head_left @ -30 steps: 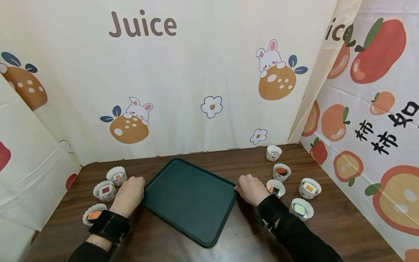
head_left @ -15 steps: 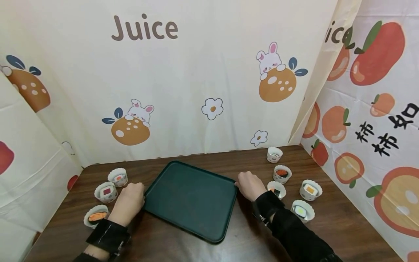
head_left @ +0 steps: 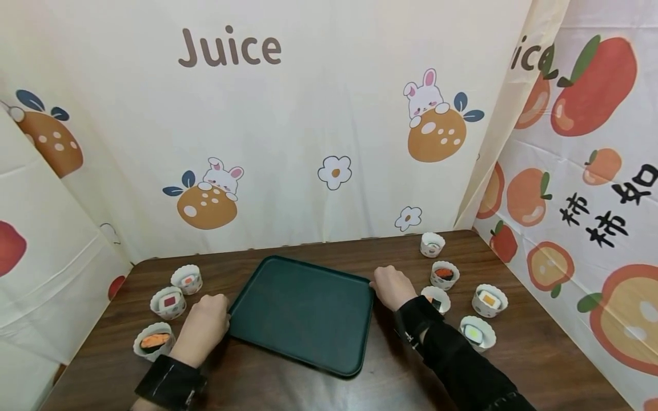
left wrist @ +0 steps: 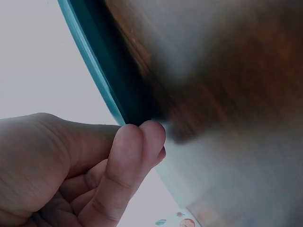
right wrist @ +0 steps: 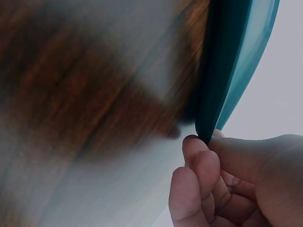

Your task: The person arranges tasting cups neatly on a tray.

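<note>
A dark green rectangular tray (head_left: 303, 314) lies in the middle of the wooden table, slightly turned. My left hand (head_left: 208, 322) pinches its left edge; the left wrist view shows thumb and curled fingers (left wrist: 125, 156) at the tray's rim (left wrist: 106, 66). On the opposite side my right hand (head_left: 393, 287) pinches the edge near the far right corner. Up close in the right wrist view, the tray's rim (right wrist: 227, 71) runs down between the thumb and curled fingers (right wrist: 206, 170).
Left of the left hand stand three paper cups with sushi pieces, the nearest cup (head_left: 154, 341) beside the wrist. Several similar cups, among them one with a yellow-topped piece (head_left: 489, 300), stand right of the right hand. A printed curtain (head_left: 288, 125) closes off the table's back edge.
The tray has turned a little counterclockwise, its near corner swinging right. The left hand has come slightly nearer and the right hand has shifted slightly away. Both keep their hold on it.
</note>
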Demonstrator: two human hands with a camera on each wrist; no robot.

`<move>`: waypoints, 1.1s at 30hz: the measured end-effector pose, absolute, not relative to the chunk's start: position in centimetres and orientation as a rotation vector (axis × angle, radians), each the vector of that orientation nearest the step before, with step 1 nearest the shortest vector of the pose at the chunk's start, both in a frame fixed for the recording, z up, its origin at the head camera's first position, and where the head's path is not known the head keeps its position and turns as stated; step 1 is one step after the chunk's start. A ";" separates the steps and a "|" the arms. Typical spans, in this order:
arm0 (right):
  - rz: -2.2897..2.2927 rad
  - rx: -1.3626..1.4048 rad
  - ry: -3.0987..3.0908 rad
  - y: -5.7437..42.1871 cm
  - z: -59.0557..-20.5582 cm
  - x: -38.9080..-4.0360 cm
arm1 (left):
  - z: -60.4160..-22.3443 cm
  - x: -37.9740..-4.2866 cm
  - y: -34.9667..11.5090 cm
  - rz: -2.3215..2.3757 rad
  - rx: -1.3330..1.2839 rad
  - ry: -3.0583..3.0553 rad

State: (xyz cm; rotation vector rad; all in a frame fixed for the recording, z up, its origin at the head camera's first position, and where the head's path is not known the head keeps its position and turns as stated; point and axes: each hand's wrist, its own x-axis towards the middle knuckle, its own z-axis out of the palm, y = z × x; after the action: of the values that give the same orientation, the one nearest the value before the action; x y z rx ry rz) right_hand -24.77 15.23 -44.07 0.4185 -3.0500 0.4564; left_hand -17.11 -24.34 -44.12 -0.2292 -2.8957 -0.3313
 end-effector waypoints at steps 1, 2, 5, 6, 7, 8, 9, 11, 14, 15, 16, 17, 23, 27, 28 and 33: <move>0.456 0.423 -3.039 15.2 -44.2 -24.9 | -44.1 -17.0 -24.3 -0.339 -0.225 -2.898; 0.457 0.424 -3.031 15.2 -44.3 -25.0 | -44.1 -16.9 -24.3 -0.347 -0.223 -2.898; 0.453 0.417 -3.024 15.2 -44.3 -25.3 | -44.2 -16.7 -24.2 -0.363 -0.223 -2.891; 0.448 0.414 -3.026 15.2 -44.3 -25.4 | -44.2 -16.7 -24.2 -0.367 -0.223 -2.891; 0.443 0.412 -3.027 15.2 -44.3 -25.5 | -44.3 -16.6 -24.2 -0.374 -0.221 -2.891; 0.436 0.410 -3.029 15.2 -44.3 -25.5 | -44.3 -16.6 -24.1 -0.379 -0.221 -2.891; 0.427 0.411 -3.031 15.2 -44.3 -25.6 | -44.3 -16.5 -24.1 -0.383 -0.219 -2.897; 0.416 0.416 -3.032 15.1 -44.3 -25.7 | -44.3 -16.5 -24.1 -0.393 -0.214 -2.906; 0.403 0.427 -3.034 15.2 -44.2 -25.7 | -44.6 -16.4 -24.2 -0.415 -0.213 -2.895; 0.400 0.429 -3.035 15.2 -44.2 -25.8 | -44.8 -16.4 -24.2 -0.415 -0.214 -2.887; 0.404 0.427 -3.036 15.2 -44.2 -25.8 | -45.3 -16.6 -24.4 -0.404 -0.218 -2.868; 0.406 0.424 -3.038 15.1 -44.1 -25.8 | -45.4 -16.6 -24.4 -0.401 -0.217 -2.859; 0.435 0.411 -3.033 15.2 -44.2 -25.4 | -44.6 -16.3 -23.8 -0.403 -0.167 -2.914; 0.463 0.408 -3.026 15.4 -44.8 -25.0 | -43.9 -16.2 -23.6 -0.409 -0.145 -2.955; 0.468 0.413 -3.017 15.5 -44.8 -24.8 | -43.9 -16.2 -23.6 -0.414 -0.146 -2.957; 0.481 0.468 -2.977 15.4 -44.3 -23.0 | -43.8 -16.4 -23.7 -0.416 -0.154 -2.953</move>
State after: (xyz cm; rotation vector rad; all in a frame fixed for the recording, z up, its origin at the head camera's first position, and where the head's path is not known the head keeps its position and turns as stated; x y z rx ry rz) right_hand -23.01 15.36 -44.32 0.4682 -2.9772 0.4806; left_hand -16.36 -23.74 -43.76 -0.1535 -2.9534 -0.4163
